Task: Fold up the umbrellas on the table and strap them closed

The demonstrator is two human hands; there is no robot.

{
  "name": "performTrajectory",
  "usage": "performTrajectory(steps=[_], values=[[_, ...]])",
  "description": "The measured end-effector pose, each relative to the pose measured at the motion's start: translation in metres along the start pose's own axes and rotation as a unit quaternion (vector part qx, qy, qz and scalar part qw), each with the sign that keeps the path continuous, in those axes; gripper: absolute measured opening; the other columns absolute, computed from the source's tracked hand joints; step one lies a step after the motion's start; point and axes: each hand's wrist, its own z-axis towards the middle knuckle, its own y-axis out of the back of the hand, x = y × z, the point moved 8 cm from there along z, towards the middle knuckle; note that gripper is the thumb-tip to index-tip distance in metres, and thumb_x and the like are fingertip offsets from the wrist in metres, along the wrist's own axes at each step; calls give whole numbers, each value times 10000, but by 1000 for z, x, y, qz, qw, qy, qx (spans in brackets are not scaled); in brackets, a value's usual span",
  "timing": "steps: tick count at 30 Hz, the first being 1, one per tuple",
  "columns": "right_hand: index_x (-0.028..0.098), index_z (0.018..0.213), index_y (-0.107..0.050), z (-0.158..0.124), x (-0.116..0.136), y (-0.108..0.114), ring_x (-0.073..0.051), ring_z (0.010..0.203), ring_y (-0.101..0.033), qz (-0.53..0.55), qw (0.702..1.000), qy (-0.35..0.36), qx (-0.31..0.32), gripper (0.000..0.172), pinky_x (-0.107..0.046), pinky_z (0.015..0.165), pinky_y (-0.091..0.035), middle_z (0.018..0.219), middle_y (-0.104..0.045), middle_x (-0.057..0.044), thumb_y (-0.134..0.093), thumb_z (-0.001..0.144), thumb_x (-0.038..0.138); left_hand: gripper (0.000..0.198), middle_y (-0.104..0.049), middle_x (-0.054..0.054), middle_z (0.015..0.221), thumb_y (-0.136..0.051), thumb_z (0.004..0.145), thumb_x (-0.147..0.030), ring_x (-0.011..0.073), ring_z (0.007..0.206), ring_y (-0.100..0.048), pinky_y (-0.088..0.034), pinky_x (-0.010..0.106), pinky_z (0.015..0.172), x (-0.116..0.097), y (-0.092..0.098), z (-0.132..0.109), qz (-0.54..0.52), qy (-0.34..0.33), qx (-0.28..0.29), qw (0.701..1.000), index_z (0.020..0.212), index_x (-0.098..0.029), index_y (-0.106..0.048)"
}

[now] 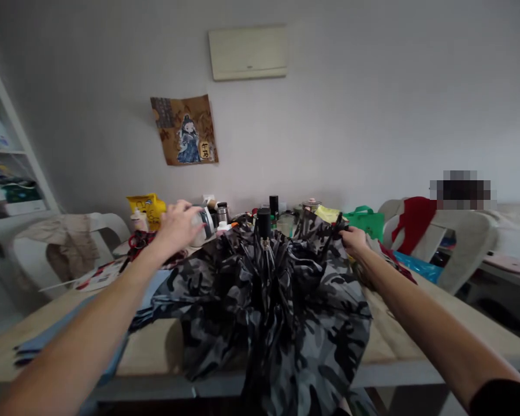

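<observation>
A grey-and-black camouflage umbrella [329,306] lies loosely collapsed across the front of the table, its folds hanging over the near edge. Its black handle [264,221] points up in the middle. My right hand [353,238] is closed on the umbrella's edge at the right, pinching it near a rib end. At the left, my left hand [179,222] is curled around a white container with a dark band [205,224], which looks tilted. Blur hides exactly how the fingers sit on it.
Folded blue cloth [56,335] lies at the table's left. Behind stand a yellow bag [149,205], a metal flask [222,214] and a green bag [366,221]. White chairs [26,242] flank the table. A person [463,190] is at the far right.
</observation>
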Motion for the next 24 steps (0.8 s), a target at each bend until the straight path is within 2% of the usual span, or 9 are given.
performTrajectory(steps=[3, 5, 8, 11, 12, 14, 17, 21, 24], values=[[91, 941, -651, -2, 9, -11, -138, 447, -485, -32, 999, -12, 28, 393, -224, 384, -368, 506, -542, -2, -699, 580, 239, 601, -535, 108, 1269, -713, 733, -447, 300, 1203, -543, -406, 435, 1082, -80, -32, -37, -162, -147, 152, 964, 1275, -206, -609], [94, 1141, -611, -15, 17, -15, -158, 545, -564, -46, 998, -12, 47, 598, -220, 413, -405, 716, -658, -76, -733, 581, 264, 878, -423, 122, 1402, -855, 534, -418, 347, 1306, -469, -378, 433, 1125, -110, -64, -66, -218, -156, 218, 939, 1339, -221, -566], [210, 1424, -420, -55, 34, -28, -208, 876, -668, -39, 989, 48, 131, 895, -260, 631, -540, 1220, -630, -146, -772, 617, 376, 840, -366, 145, 1425, -838, 546, -277, 333, 1291, -494, -385, 448, 1124, -115, -105, -89, -276, -77, 173, 942, 1336, -204, -562], [244, 1550, -201, -121, 59, -68, -278, 1181, -592, -72, 905, 217, 360, 1202, -384, 960, -504, 1471, -453, -144, -844, 542, 369, 544, -543, 117, 1267, -722, 594, -144, 294, 1160, -587, -450, 432, 1055, -113, -126, -85, -308, -76, 115, 941, 1135, -182, -682], [242, 1541, -250, -138, 62, -78, -296, 1224, -562, -114, 870, 256, 405, 1227, -398, 1011, -471, 1469, -466, -132, -868, 486, 331, 465, -611, 99, 1168, -695, 594, -130, 281, 1088, -622, -480, 416, 1012, -113, -130, -78, -318, -86, 115, 937, 1057, -174, -709], [232, 1406, -507, -148, 67, -91, -287, 1138, -612, -184, 836, 284, 431, 924, -387, 994, -476, 1306, -625, -92, -812, 535, 276, 360, -683, 73, 996, -670, 588, -132, 262, 962, -660, -519, 389, 935, -109, -130, -57, -334, -103, 127, 928, 941, -161, -732], [174, 910, -751, -112, 91, -83, -217, 813, -677, -201, 863, 285, 365, 284, -317, 797, -528, 855, -741, -47, -625, 685, 292, 355, -714, 80, 976, -659, 577, -167, 264, 945, -669, -516, 374, 927, -88, -111, -17, -344, -114, 127, 923, 923, -147, -735], [143, 782, -727, -38, 123, -26, -178, 704, -630, -156, 927, 295, 170, 266, -274, 696, -496, 743, -708, -53, -562, 694, 332, 380, -722, 85, 1006, -675, 571, -261, 279, 1043, -638, -469, 345, 998, -42, -78, 22, -355, -111, 108, 922, 930, -148, -727], [133, 792, -727, -3, 104, 13, -169, 658, -599, -216, 947, 233, 36, 282, -260, 638, -463, 714, -694, -55, -541, 664, 303, 493, -724, 68, 985, -691, 581, -322, 267, 1014, -641, -483, 337, 969, -18, -77, 22, -363, -92, 113, 920, 1038, -137, -702]])
